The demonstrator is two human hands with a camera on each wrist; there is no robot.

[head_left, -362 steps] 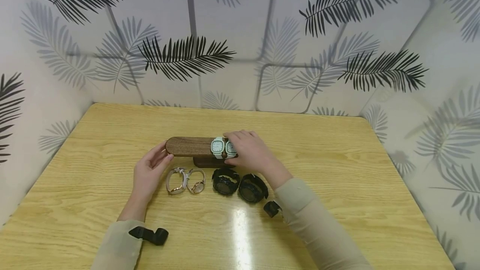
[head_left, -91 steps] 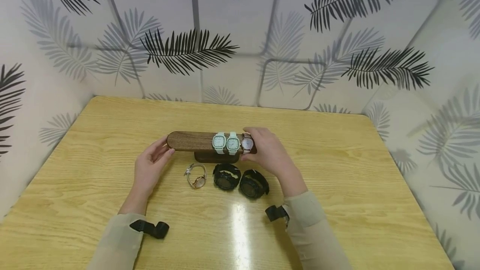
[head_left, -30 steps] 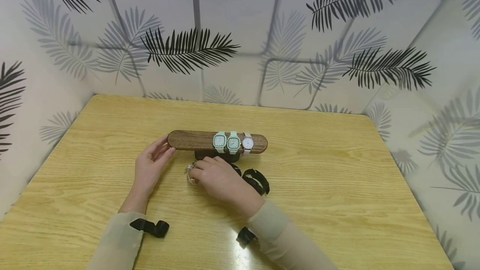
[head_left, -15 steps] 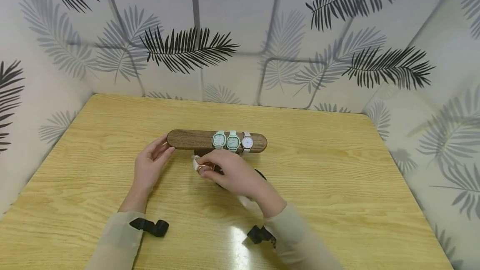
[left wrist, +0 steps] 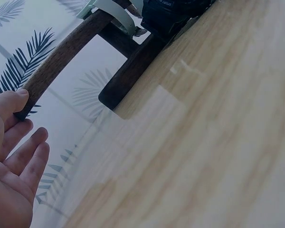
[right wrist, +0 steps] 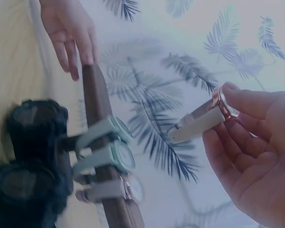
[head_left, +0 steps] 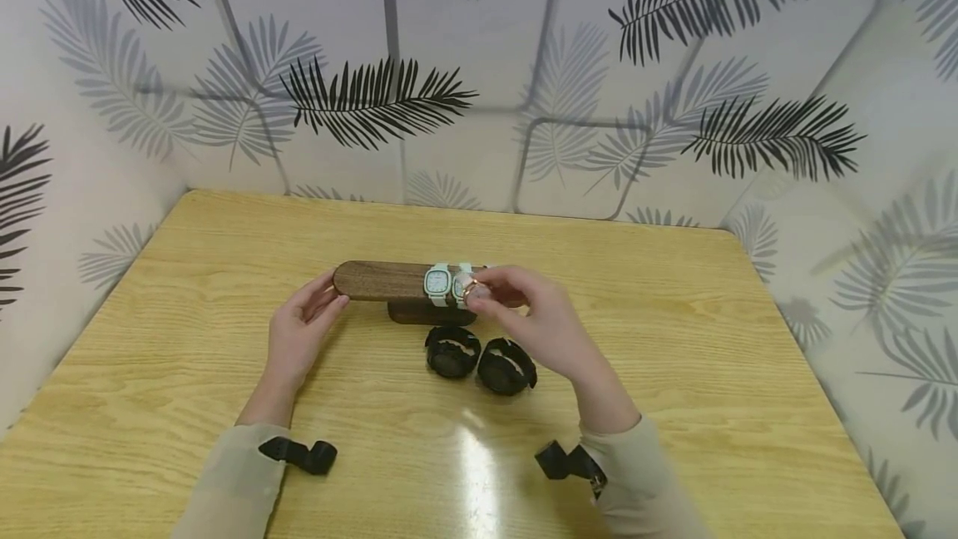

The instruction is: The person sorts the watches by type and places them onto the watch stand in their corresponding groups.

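A dark wooden watch stand [head_left: 382, 281] holds two mint-green square watches, the left one [head_left: 437, 281] in plain sight. Beside them on the bar, a white-strapped watch [right wrist: 107, 189] shows in the right wrist view. My left hand [head_left: 295, 339] pinches the bar's left end, thumb and index finger on opposite faces, as the left wrist view shows. My right hand [head_left: 550, 331] pinches a rose-gold wristwatch [right wrist: 199, 124] with a pale strap by its case. Its strap is fastened in a loop. In the head view, this watch overlaps the second mint-green one.
Two bulky black watches, one on the left [head_left: 452, 353] and one on the right [head_left: 506, 368], sit on the wooden table [head_left: 674, 339] in front of the stand's base [head_left: 430, 312]. A leaf-patterned covering [head_left: 464, 40] rises behind the table.
The right hand has picked up the rose-gold watch from the table and carried it right, up to the bar. Earlier, another pale-strapped watch went onto the bar. The left hand keeps its place.
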